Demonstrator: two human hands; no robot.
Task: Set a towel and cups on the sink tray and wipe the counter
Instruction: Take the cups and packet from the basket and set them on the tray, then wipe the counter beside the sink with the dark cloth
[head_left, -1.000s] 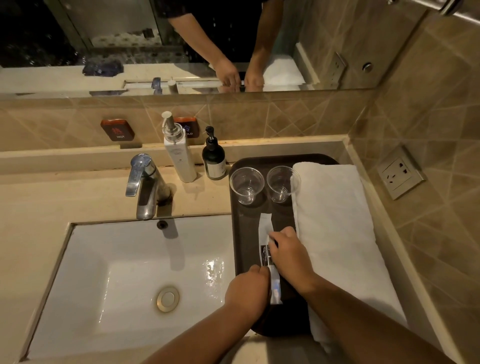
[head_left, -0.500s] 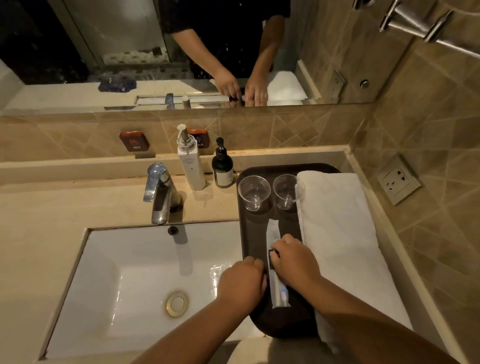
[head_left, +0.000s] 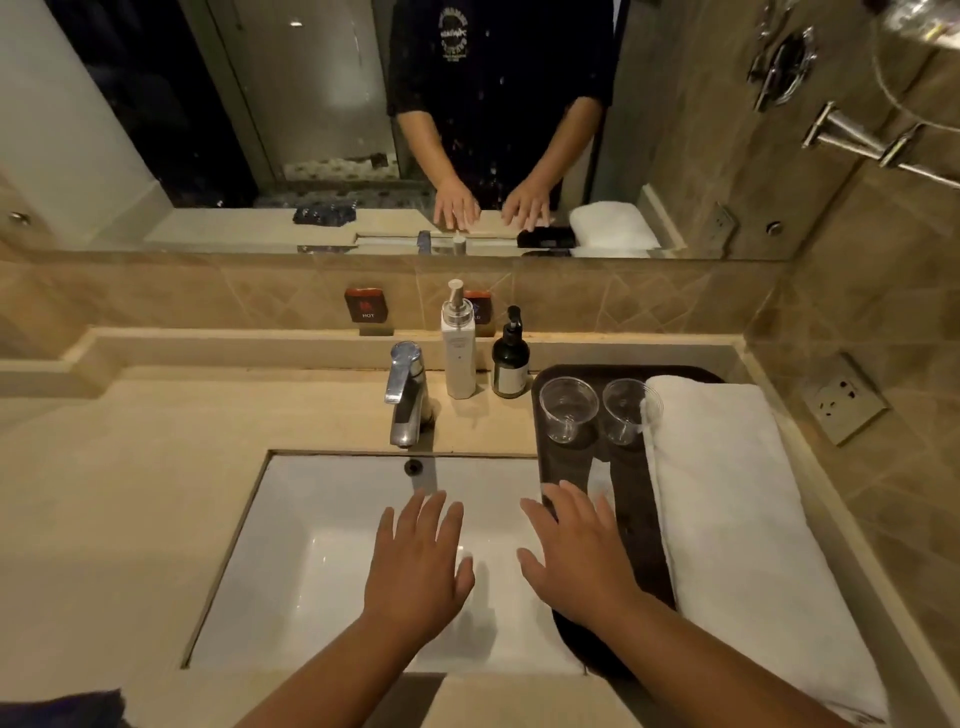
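A dark oblong tray (head_left: 631, 525) lies on the counter right of the sink. A folded white towel (head_left: 737, 525) covers its right side. Two clear plastic cups (head_left: 567, 408) (head_left: 625, 410) stand upright at its far end. A white packet (head_left: 602, 475) lies on the tray behind my right hand, mostly hidden. My left hand (head_left: 418, 561) hovers flat over the basin, fingers spread, holding nothing. My right hand (head_left: 579, 553) hovers flat over the tray's left edge, fingers apart, empty.
A white basin (head_left: 311, 561) is sunk in the beige counter (head_left: 130, 467). A chrome tap (head_left: 408, 392), a white pump bottle (head_left: 458, 345) and a dark pump bottle (head_left: 511, 358) stand behind it. A wall socket (head_left: 844, 397) is at right, a dark cloth (head_left: 62, 709) at bottom left.
Both hands have let go of the packet on the tray, opened flat and lifted away to the left. The camera has tilted up, showing more mirror.
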